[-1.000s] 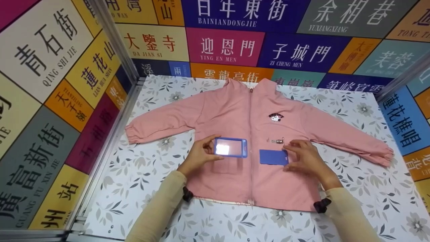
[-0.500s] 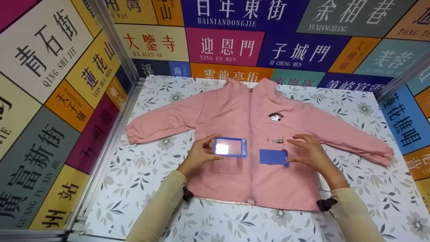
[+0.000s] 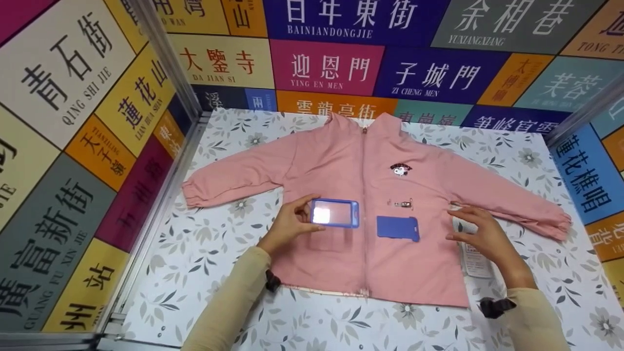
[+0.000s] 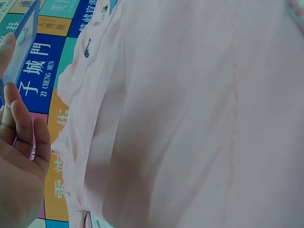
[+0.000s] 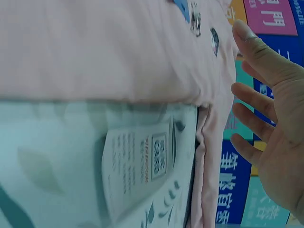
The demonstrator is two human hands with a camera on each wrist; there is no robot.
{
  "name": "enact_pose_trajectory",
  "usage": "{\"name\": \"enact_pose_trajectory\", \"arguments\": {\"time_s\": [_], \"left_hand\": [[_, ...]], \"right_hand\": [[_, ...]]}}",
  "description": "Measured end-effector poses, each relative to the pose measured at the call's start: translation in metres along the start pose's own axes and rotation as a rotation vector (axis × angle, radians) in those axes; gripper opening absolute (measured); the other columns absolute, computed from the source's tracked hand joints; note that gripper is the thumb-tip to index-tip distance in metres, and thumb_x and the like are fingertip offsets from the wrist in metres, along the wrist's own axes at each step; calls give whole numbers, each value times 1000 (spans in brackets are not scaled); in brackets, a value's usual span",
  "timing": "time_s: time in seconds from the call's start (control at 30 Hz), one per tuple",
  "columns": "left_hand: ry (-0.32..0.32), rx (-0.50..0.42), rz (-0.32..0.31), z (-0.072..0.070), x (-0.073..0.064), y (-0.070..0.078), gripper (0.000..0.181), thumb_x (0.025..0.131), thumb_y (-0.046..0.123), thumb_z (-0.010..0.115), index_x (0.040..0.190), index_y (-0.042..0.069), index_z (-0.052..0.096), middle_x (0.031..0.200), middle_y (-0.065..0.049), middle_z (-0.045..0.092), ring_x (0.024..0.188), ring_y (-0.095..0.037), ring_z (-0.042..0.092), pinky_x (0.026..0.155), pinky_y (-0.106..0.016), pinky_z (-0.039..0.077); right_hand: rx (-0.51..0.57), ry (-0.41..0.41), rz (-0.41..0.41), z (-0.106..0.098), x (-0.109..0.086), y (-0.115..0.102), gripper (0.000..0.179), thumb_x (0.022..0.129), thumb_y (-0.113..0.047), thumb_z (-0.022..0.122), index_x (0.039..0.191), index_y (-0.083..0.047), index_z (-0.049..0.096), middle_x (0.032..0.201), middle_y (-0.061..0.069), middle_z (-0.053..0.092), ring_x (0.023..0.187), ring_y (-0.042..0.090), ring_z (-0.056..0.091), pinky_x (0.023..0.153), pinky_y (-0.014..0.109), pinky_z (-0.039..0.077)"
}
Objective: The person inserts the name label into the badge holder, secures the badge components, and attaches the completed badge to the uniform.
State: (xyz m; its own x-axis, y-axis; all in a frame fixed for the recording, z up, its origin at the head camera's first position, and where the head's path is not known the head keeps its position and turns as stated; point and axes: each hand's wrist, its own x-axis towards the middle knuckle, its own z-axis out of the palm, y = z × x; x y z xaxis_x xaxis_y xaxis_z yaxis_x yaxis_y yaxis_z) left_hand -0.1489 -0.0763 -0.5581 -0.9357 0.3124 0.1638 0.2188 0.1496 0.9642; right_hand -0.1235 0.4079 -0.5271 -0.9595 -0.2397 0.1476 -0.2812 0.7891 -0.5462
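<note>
My left hand (image 3: 285,226) pinches a clear card holder with a blue frame (image 3: 335,213) by its left end, between thumb and fingers. It hovers over the left front of a pink zip jacket (image 3: 326,165). On the jacket's right front lies a flat blue card-holder back piece (image 3: 397,228), with a small metal clip (image 3: 403,204) just above it. My right hand (image 3: 492,243) holds nothing; its fingers are spread and loosely bent near the jacket's right side. Below it, a printed white paper packet (image 5: 135,166) lies on the table in the right wrist view, partly hidden by the hand in the head view.
The jacket is spread on a floral-patterned tabletop (image 3: 195,282), sleeves out to both sides. A small dark and white emblem (image 3: 400,169) sits on its chest. Colourful panels with street names (image 3: 326,68) stand behind and at both sides.
My right hand has let go of the blue back piece and drawn away to the right, towards the paper packet. The left hand and the framed holder have stayed in place.
</note>
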Motion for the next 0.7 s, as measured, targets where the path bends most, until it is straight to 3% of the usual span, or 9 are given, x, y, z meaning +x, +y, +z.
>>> {"name": "enact_pose_trajectory", "arguments": {"time_s": [0.07, 0.17, 0.3, 0.5, 0.7], "left_hand": [[2, 4, -3, 0, 0, 0, 76, 68, 18, 91, 137, 10, 59, 79, -3, 55, 66, -9, 49, 61, -19, 44], [7, 12, -2, 1, 0, 1, 75, 67, 18, 92, 135, 14, 60, 79, -5, 55, 66, -10, 49, 61, -19, 44], [8, 36, 1, 3, 1, 0, 75, 67, 14, 92, 135, 10, 60, 80, -11, 57, 66, -12, 49, 61, -19, 42], [2, 17, -11, 5, 1, 2, 77, 66, 8, 91, 136, 7, 59, 83, -23, 58, 68, -23, 49, 61, -21, 41], [-7, -1, -19, 4, 0, 3, 76, 67, 11, 91, 136, 10, 60, 82, -20, 57, 69, -20, 48, 62, -20, 41]], "right_hand": [[0, -2, 42, -4, -7, 5, 55, 76, -23, 85, 126, -9, 68, 126, 19, 59, 118, 29, 49, 98, 51, 36], [-7, 4, 88, -8, -17, 14, 50, 79, -28, 83, 124, -12, 70, 122, 13, 64, 111, 3, 48, 93, 40, 39], [-38, 23, 74, -10, -29, 28, 42, 80, -25, 82, 118, -11, 73, 113, 12, 69, 100, -22, 38, 84, 25, 40], [-67, 33, 64, -11, -44, 47, 35, 79, -15, 82, 112, -8, 75, 103, 11, 70, 94, -17, 42, 83, 20, 37], [-87, -9, 130, -12, -53, 56, 35, 82, -22, 81, 114, -10, 74, 107, 11, 69, 97, -5, 46, 84, 24, 36]]}}
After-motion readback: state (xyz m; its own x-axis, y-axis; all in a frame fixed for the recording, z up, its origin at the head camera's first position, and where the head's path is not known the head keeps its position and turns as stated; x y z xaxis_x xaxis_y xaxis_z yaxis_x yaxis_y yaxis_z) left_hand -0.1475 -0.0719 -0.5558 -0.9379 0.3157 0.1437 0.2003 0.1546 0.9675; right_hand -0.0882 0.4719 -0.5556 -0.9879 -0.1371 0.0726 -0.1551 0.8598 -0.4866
